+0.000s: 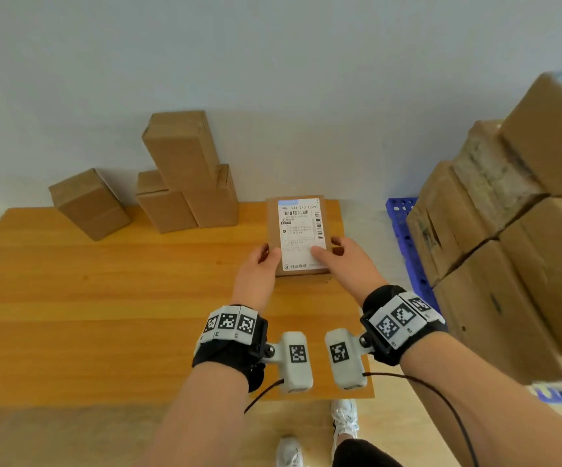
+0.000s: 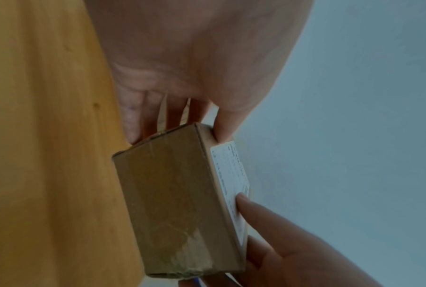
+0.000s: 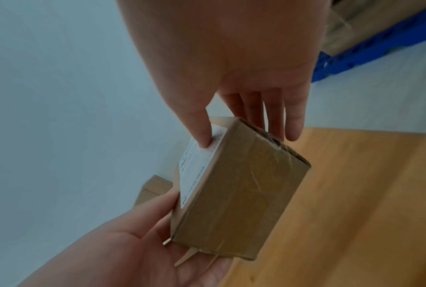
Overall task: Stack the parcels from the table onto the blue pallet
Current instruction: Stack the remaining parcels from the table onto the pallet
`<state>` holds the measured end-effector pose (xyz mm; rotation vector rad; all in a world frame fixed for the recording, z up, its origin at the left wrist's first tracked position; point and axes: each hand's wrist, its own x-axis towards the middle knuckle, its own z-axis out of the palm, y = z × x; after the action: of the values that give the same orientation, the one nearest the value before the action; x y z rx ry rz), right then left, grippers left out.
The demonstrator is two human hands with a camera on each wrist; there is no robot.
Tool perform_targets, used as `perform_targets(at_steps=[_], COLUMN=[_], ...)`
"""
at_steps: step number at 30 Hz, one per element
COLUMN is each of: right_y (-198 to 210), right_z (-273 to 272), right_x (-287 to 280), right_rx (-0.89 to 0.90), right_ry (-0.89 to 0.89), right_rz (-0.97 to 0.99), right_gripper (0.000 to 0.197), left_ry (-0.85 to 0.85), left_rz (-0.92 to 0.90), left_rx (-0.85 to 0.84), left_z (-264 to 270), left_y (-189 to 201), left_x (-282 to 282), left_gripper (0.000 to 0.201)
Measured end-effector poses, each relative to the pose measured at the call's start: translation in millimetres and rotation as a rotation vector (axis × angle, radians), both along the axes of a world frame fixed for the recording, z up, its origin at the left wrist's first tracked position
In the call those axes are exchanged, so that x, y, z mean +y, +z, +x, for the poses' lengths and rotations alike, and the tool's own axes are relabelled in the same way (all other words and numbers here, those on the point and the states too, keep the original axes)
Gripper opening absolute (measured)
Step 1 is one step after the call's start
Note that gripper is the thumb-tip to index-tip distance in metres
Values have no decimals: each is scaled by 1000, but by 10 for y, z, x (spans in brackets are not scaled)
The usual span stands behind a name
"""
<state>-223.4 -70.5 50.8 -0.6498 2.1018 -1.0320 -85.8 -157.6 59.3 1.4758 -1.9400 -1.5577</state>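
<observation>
Both hands, left hand (image 1: pixel 260 264) and right hand (image 1: pixel 343 261), pinch the small brown labelled cardboard parcel (image 1: pixel 301 235) by its near corners; keep it level, carry it right of the wooden table (image 1: pixel 104 315) to the blue plastic pallet (image 1: pixel 402 224)

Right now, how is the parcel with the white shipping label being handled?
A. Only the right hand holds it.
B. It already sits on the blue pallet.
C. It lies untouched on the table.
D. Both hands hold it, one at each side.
D: the left hand and the right hand grip the labelled parcel from opposite sides, thumbs on its top face, above the table, not on the blue pallet.
</observation>
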Motion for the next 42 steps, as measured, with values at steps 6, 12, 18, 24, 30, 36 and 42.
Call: perform_targets(at_steps=[6,12,18,24,30,36,42], right_y=[714,1503,2255,2709,2970,3089,3042], right_z=[-4,-67,-297,-708,-1305,-1981,-2617], right_x=[138,368,751,1220,1725,2289,2698], right_rx=[112,234,367,445,443,461,445], right_ry=[-65,-142,-163,-177,-234,-275,-274], right_rz=[-147,-299,-345,-331,-408,-413,-386], right_gripper=[53,52,53,47,39,40,38], left_ry=[-92,-146,-249,-351,-402,-433,-390], left_rz=[-130,-258,-321,-352,-383,-403,-528], left_rx=[194,383,533,560,596,570,485], left_z=[-70,-224,-496,-877,-1514,-2222,-2891], left_y=[606,1225,1844,2317,2636,2771,2746], left_x=[31,121,353,632,1087,1669,2069], left_gripper=[45,44,22,17,30,26,38])
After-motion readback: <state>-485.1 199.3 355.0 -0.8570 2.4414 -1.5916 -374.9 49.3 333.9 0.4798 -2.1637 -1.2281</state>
